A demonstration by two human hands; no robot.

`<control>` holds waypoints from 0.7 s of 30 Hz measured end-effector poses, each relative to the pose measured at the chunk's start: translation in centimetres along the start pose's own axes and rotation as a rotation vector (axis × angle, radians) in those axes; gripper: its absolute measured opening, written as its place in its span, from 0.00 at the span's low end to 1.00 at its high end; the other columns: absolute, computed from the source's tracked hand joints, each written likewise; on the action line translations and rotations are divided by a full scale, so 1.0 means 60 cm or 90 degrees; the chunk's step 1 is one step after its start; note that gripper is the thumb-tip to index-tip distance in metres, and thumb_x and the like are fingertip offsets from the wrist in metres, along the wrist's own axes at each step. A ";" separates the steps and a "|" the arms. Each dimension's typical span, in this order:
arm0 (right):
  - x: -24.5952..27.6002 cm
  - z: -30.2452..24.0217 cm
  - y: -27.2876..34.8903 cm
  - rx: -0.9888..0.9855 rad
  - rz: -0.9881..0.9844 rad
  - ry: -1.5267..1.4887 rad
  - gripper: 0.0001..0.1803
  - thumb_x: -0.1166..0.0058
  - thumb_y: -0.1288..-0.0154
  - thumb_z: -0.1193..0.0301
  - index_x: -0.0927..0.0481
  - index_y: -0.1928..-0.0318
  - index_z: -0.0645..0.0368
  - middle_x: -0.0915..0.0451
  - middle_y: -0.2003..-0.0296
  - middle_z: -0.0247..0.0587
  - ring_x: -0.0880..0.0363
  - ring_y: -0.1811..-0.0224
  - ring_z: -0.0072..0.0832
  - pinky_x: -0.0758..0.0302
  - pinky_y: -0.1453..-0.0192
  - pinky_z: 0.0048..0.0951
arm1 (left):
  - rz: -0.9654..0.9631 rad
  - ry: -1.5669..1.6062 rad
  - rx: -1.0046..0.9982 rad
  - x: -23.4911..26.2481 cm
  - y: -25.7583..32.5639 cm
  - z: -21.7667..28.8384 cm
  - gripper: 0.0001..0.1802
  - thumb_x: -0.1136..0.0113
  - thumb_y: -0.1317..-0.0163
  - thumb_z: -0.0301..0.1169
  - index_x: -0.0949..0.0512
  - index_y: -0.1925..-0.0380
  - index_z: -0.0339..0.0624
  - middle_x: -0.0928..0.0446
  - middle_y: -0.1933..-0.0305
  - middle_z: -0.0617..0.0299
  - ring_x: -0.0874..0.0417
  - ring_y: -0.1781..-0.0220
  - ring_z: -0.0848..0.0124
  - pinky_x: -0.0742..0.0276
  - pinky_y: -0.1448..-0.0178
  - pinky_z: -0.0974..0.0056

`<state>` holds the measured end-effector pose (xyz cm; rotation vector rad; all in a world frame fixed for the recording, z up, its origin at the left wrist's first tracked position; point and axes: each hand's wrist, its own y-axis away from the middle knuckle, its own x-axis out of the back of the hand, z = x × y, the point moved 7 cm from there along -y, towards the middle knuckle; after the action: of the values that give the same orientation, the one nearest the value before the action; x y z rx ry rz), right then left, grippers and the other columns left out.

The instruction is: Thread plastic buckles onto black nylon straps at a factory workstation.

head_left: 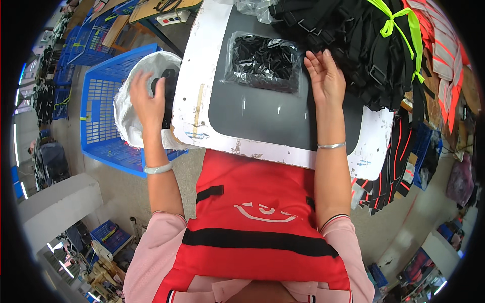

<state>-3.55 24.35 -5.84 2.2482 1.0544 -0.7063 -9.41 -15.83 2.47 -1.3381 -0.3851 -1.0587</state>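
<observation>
My left hand reaches off the left edge of the work table into a white sack that sits in a blue plastic crate. Its fingers curl over a black item in the sack; whether they grip it is not clear. My right hand rests flat on the dark table mat, fingers apart, holding nothing. It lies just right of a clear plastic bag of small black buckles. A heap of black straps with buckles lies right behind that hand.
Neon yellow cord ties a bundle of straps at the back right. Red and grey striped bands lie at the far right. More blue crates stand at the back left. A red apron covers my lap.
</observation>
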 end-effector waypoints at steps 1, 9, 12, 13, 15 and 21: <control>0.003 0.011 -0.007 -0.044 0.024 -0.039 0.10 0.45 0.36 0.70 0.26 0.60 0.63 0.24 0.66 0.39 0.19 0.62 0.34 0.21 0.57 0.32 | 0.002 0.000 -0.001 -0.002 -0.001 0.014 0.15 0.37 0.45 0.33 0.23 0.58 0.41 0.28 0.45 0.49 0.31 0.40 0.53 0.37 0.37 0.57; 0.017 0.006 0.028 -0.048 0.017 0.104 0.07 0.45 0.38 0.72 0.27 0.63 0.63 0.24 0.71 0.38 0.22 0.72 0.26 0.23 0.68 0.25 | -0.315 0.553 0.031 -0.095 0.039 0.242 0.11 0.40 0.42 0.27 0.21 0.58 0.37 0.21 0.58 0.58 0.20 0.58 0.72 0.27 0.54 0.71; 0.017 0.015 0.097 -0.083 -0.069 0.258 0.07 0.47 0.38 0.74 0.27 0.62 0.63 0.24 0.76 0.37 0.24 0.76 0.21 0.25 0.71 0.21 | -0.395 0.668 0.070 -0.126 0.050 0.338 0.15 0.40 0.41 0.26 0.24 0.53 0.37 0.21 0.60 0.60 0.21 0.61 0.76 0.27 0.58 0.73; 0.016 0.017 0.118 -0.081 -0.090 0.259 0.07 0.47 0.38 0.74 0.27 0.62 0.63 0.25 0.77 0.36 0.25 0.77 0.20 0.26 0.71 0.21 | -0.437 0.686 0.070 -0.131 0.056 0.359 0.16 0.41 0.41 0.26 0.24 0.52 0.37 0.21 0.62 0.60 0.22 0.61 0.78 0.27 0.58 0.74; 0.014 0.019 0.144 -0.095 -0.129 0.264 0.08 0.47 0.37 0.74 0.27 0.59 0.63 0.23 0.73 0.35 0.25 0.74 0.18 0.26 0.68 0.20 | -0.474 0.769 0.137 -0.140 0.071 0.374 0.15 0.40 0.41 0.26 0.25 0.53 0.36 0.22 0.62 0.63 0.23 0.62 0.80 0.27 0.58 0.75; -0.013 0.004 0.170 -0.107 -0.162 0.153 0.13 0.52 0.31 0.67 0.26 0.54 0.63 0.23 0.61 0.37 0.24 0.56 0.24 0.28 0.51 0.25 | -0.588 0.743 0.187 -0.125 0.132 0.353 0.07 0.42 0.41 0.22 0.26 0.63 0.35 0.24 0.64 0.66 0.24 0.63 0.82 0.27 0.58 0.76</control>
<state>4.15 18.30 -2.85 2.1103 1.4783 -0.4343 -0.02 5.44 -2.57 -0.0595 -0.2254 -2.2215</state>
